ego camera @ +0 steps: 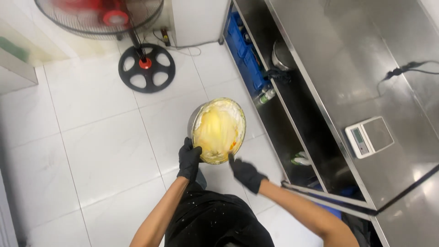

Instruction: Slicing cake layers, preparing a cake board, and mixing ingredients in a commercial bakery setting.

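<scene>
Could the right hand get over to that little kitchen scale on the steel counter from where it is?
Probably yes. The right hand is by the bowl rim and seems free, and the counter around the scale lies bare, with nothing between.

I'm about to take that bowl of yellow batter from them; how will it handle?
Probably heavy for its size: the bowl looks nearly full of thick batter. It may be slippery, since batter smears the rim and the left hand grips it in a glove. Tilted as it is, the load could shift slowly.

Bowl point(218, 131) before me between my left grip point(190, 159) and right grip point(246, 173), fan point(145, 67) on floor left, scale point(369, 136) on desk point(347, 68) right
</scene>
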